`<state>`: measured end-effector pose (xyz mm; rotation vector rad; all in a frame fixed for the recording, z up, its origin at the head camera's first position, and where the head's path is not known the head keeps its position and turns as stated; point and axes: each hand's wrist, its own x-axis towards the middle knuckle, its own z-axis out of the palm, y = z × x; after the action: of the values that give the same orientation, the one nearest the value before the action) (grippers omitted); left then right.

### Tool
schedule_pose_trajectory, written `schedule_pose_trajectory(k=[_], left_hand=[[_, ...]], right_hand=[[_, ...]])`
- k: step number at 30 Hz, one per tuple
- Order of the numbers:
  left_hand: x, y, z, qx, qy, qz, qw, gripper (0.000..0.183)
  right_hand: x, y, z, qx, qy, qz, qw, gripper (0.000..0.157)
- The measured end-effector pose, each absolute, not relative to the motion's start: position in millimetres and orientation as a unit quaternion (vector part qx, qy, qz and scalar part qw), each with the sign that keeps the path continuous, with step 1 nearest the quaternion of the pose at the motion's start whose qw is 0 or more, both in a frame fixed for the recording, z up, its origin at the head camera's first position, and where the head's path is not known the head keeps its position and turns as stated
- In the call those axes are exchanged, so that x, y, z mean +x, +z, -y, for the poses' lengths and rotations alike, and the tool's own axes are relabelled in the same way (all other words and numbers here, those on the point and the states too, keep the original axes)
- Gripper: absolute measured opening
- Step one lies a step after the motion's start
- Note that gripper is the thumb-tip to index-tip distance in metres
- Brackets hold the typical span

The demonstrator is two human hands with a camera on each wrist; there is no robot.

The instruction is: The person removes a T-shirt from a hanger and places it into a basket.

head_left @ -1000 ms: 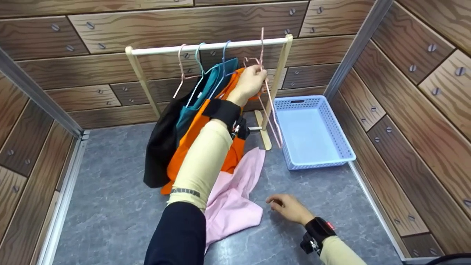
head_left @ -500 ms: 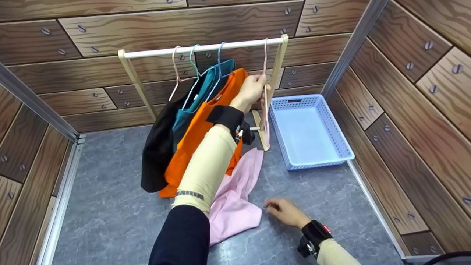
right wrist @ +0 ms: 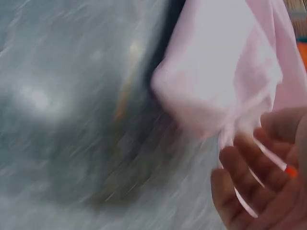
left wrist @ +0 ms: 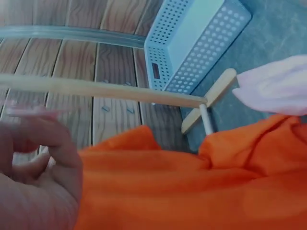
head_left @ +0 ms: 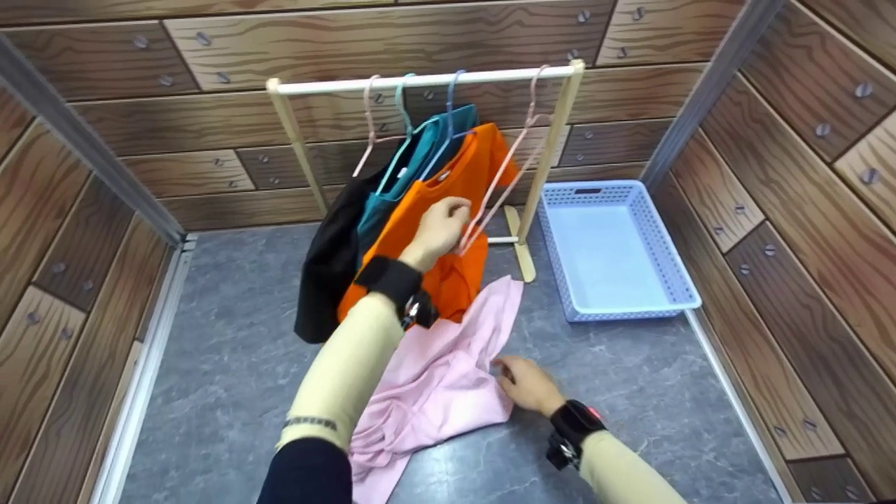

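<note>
The left hand (head_left: pixel 442 225), fingers loosely bent, is in front of an orange shirt (head_left: pixel 448 185) on the rack. Close to its fingertips hangs a bare pink hanger (head_left: pixel 500 171), hooked over the rod near the right post; no grip on it shows. The left wrist view has the hand (left wrist: pixel 41 163) beside the orange cloth (left wrist: pixel 192 187), with a blurred pink strip above the fingers. The right hand (head_left: pixel 530 385), also loosely bent, is at the right edge of a pink garment (head_left: pixel 448 392) crumpled on the floor. In the right wrist view its fingers (right wrist: pixel 235 163) appear beside the pink cloth (right wrist: pixel 220 62).
A white rod (head_left: pixel 322 87) between wooden posts carries more hangers, with teal (head_left: pixel 413 150) and black (head_left: pixel 318 280) clothes left of the orange shirt. A blue plastic basket (head_left: pixel 630 311) stands right of the rack. Wood-patterned walls (head_left: pixel 791 280) enclose the grey floor (head_left: pixel 231 336).
The left hand has come off the pink hanger's neck and moved down and left; the hanger now hangs tilted from the rod. The right hand has shifted closer to the pink garment.
</note>
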<state>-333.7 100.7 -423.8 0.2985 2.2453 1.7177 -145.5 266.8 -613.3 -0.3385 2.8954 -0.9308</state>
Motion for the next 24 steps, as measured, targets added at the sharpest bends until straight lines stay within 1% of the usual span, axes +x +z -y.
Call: schedule_pose_trajectory(k=[2,5,7,9,11,12,13,14,16,19,21,22,24], left_hand=[[-327,-431,-83,0.077,0.612,-0.771,0.158,0.029],[-314,-444,-60,0.054,0.616,-0.76,0.198,0.026],[-304,-454,-47,0.055,0.603,-0.763,0.225,0.025],[-293,-466,-35,0.065,0.581,-0.772,0.248,0.024],[-282,-479,-28,0.079,0.557,-0.781,0.271,0.024],[-277,-485,-24,0.088,0.544,-0.787,0.278,0.025],[-272,-491,-20,0.095,0.531,-0.793,0.284,0.025],[-267,-496,-16,0.096,0.523,-0.795,0.29,0.025],[-260,-506,-7,0.095,0.515,-0.798,0.298,0.025],[-250,-517,8,0.091,0.505,-0.804,0.3,0.025],[-246,-522,18,0.088,0.498,-0.809,0.299,0.024],[-243,-523,22,0.088,0.493,-0.813,0.297,0.024],[-239,-526,31,0.083,0.485,-0.818,0.298,0.023]], right_hand=[[-154,-614,-247,-0.123,-0.298,-0.947,0.008,0.035],[-163,-616,-215,-0.143,-0.296,-0.944,-0.019,0.056],[-166,-618,-194,-0.157,-0.29,-0.944,-0.006,0.077],[-165,-622,-176,-0.16,-0.26,-0.952,0.03,0.098],[-160,-629,-167,-0.156,-0.208,-0.964,0.064,0.11],[-157,-633,-164,-0.155,-0.175,-0.969,0.076,0.111],[-154,-637,-163,-0.156,-0.145,-0.974,0.081,0.107],[-152,-642,-164,-0.158,-0.121,-0.977,0.08,0.099],[-149,-648,-170,-0.164,-0.095,-0.98,0.065,0.074],[-150,-651,-190,-0.18,-0.099,-0.978,0.034,0.035],[-153,-649,-207,-0.183,-0.101,-0.978,0.017,0.022],[-155,-648,-217,-0.178,-0.097,-0.979,0.007,0.018],[-159,-643,-235,-0.147,-0.085,-0.985,-0.013,0.016]])
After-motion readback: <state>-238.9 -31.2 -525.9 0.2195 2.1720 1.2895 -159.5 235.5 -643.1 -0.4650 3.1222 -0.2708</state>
